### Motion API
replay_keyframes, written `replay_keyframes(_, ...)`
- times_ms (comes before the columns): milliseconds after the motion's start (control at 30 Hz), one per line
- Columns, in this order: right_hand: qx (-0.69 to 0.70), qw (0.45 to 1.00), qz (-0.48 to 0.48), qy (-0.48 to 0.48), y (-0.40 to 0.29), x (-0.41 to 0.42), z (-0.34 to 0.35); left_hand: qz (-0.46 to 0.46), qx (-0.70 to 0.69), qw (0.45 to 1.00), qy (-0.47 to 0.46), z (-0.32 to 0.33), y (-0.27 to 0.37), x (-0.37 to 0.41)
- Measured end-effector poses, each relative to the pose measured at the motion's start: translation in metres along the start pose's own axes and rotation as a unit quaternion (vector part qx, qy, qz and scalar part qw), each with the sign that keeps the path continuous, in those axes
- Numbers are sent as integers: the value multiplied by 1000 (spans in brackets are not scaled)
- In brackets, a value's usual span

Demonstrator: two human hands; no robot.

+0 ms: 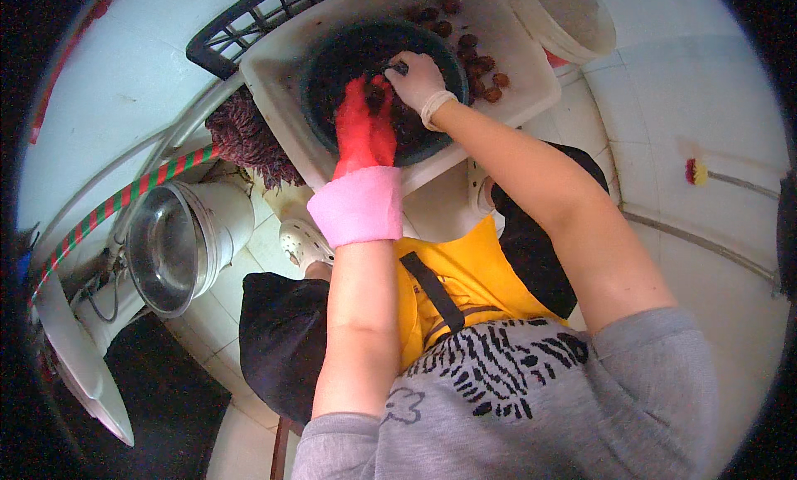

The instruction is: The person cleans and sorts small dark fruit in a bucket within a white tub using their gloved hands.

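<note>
My left hand (366,122), in a red rubber glove with a pink cuff, holds a dark roundish piece (375,99), perhaps a nut. Close beside it, my right hand (418,80) wears a thin whitish glove. Its fingers pinch a small dark object (400,67) whose kind I cannot make out. Both hands are over a dark round basin (457,63), with dark contents that are hard to tell apart. The basin stands in a white plastic tub (523,100). Several brown, walnut-like nuts (484,64) lie in the tub, to the basin's right.
A black plastic crate (227,35) borders the tub's far left. At the left are a mop head (249,134), its striped handle (134,184) and a white bucket (233,222) with a metal basin (163,250) against it. Another whitish bucket (563,19) is at the upper right.
</note>
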State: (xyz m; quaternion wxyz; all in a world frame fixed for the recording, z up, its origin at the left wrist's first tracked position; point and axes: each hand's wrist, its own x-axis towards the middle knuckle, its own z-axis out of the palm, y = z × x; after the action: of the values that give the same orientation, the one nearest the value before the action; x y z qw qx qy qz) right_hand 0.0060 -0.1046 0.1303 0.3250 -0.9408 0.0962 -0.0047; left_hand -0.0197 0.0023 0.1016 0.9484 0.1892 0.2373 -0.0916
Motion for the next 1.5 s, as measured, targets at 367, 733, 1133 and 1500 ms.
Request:
replay_keyframes(367, -119, 989, -13, -84, 18, -13, 13, 7, -52, 998, 35, -15, 20, 1)
replay_keyframes(733, 36, 986, -164, -21, -5, -36, 7, 233, 627, 740, -67, -32, 4, -7)
replay_keyframes(1133, 47, 998, -34, 0, -5, -3, 6, 24, 100, 994, -35, -5, -2, -1)
replay_keyframes(1500, 70, 984, -161, 21, -14, -30, -1, -7, 0, 1000, 27, -26, 2, 20)
